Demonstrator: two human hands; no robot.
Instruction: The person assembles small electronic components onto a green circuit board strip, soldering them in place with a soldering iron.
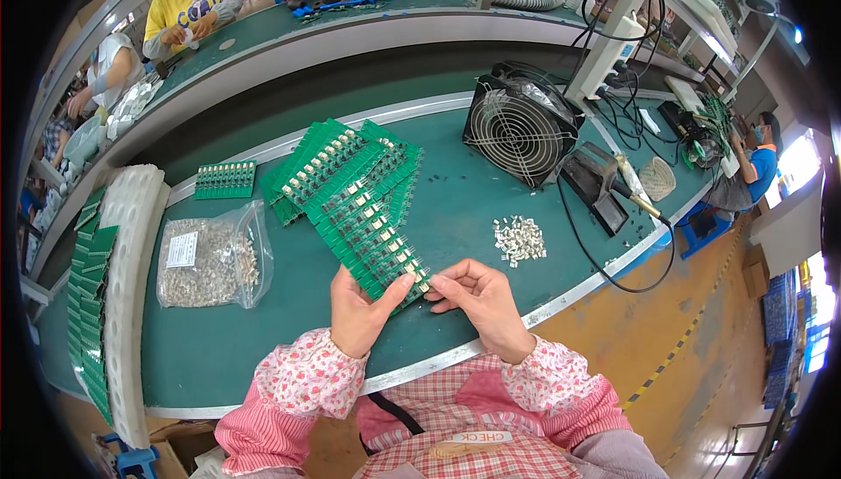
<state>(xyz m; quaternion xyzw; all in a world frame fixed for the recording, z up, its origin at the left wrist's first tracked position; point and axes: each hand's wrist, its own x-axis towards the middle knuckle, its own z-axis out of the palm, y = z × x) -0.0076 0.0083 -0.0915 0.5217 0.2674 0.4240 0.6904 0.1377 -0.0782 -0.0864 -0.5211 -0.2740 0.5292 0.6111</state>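
Observation:
A long green circuit board panel (372,242), carrying a row of white connectors and dark parts, slants across the table in front of me. Its near end is gripped by my left hand (357,314), with the thumb lying on top. My right hand (482,299) is closed in a pinch at the corner of that same end, fingertips beside the last white connector; what they pinch is hidden. Under and behind the panel lie more green board panels (320,159), stacked crosswise. To the right is a loose pile of small white connectors (519,241).
A clear bag of small parts (210,260) and a separate board panel (225,179) lie left, beside a white foam rack (131,286) holding boards. A black fan (521,133), soldering iron (644,203) and stand (596,185) occupy the right. Other people work beyond.

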